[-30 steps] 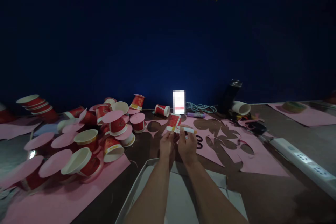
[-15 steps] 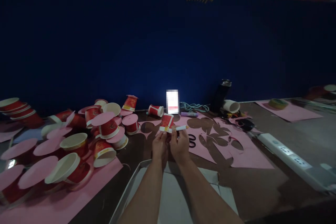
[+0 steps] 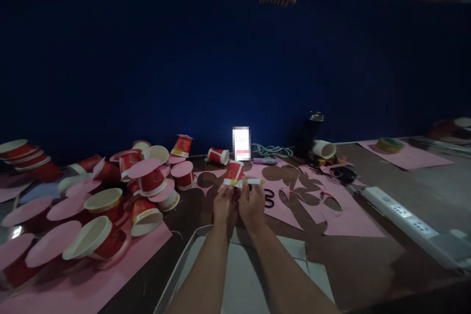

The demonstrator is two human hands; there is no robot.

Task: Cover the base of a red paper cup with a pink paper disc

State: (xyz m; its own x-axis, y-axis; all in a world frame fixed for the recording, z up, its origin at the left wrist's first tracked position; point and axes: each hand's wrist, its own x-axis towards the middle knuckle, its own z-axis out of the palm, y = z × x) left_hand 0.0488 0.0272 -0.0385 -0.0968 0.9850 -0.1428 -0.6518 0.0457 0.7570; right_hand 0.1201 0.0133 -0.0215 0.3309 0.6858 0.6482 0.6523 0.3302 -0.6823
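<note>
A small red paper cup (image 3: 234, 171) with a white band is held up in front of me, its rim side toward me. My left hand (image 3: 223, 204) closes its fingers on the cup's near edge. In my right hand (image 3: 252, 201) is a white marker pen (image 3: 254, 181) with an orange end pointing right; the fingertips of this hand are against the cup's right side. Where the pen's other end meets the cup is hidden by the fingers. Below my forearms lies an open white cardboard box (image 3: 241, 279).
Many red paper cups, some with pink paper discs (image 3: 54, 243), crowd the left. Cut pink paper (image 3: 353, 221) lies right of my hands. Behind stand a bright phone screen (image 3: 241, 143) and a dark flask (image 3: 311, 132). A power strip (image 3: 399, 213) lies at the right.
Both hands stay in nearly the same place. The marker pen has tilted slightly, its orange end now a little lower, while the cup hardly moves.
</note>
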